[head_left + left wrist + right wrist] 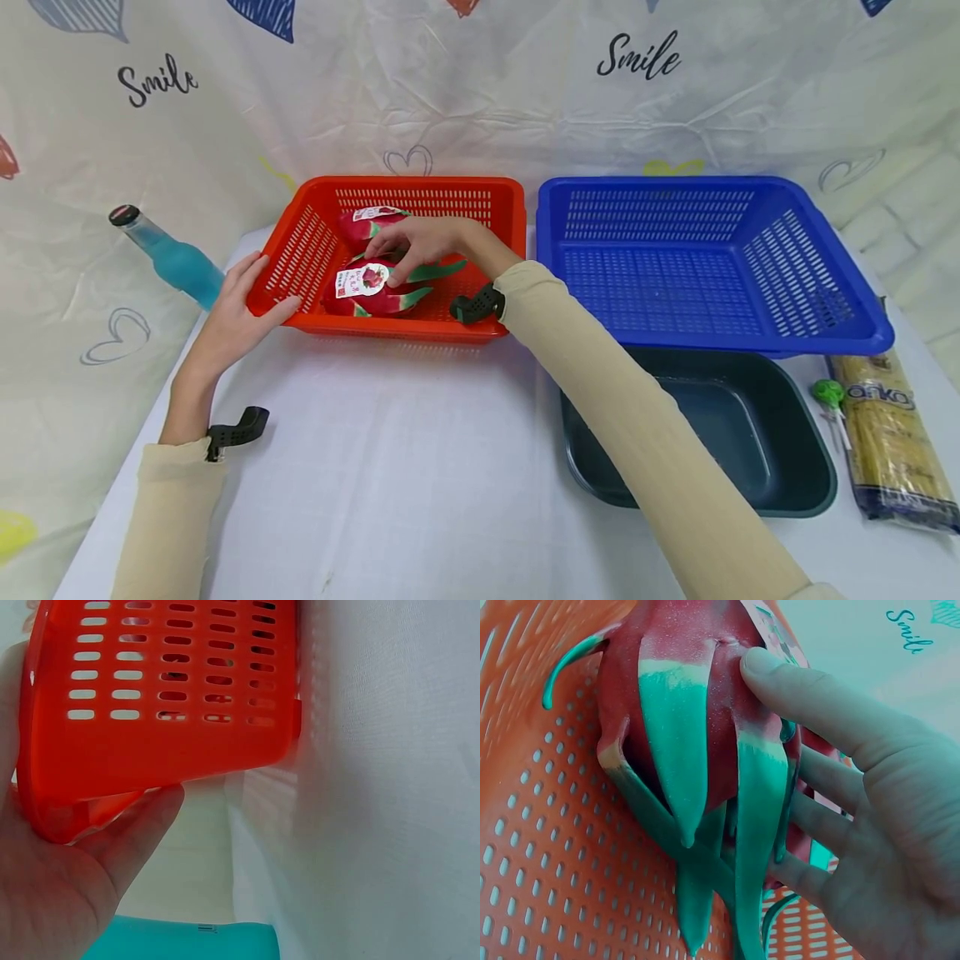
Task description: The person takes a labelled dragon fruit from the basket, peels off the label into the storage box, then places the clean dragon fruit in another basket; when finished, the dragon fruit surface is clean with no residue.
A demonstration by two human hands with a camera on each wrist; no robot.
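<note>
My left hand grips the left corner of a red plastic basket; in the left wrist view the thumb lies along the outside, under the rim. Two dragon fruits lie in this basket, both with white labels and green-tipped scales. My right hand reaches in from the right and holds the near dragon fruit. Its thumb presses the fruit's side in the right wrist view, while the other fingers go behind it, partly hidden by the scales. The far dragon fruit lies just beyond that hand.
A blue bottle with a dark cap stands left of my left hand. To the right is a blue basket, with a dark green tub in front, partly under my right sleeve. A green lollipop and a pasta pack lie far right.
</note>
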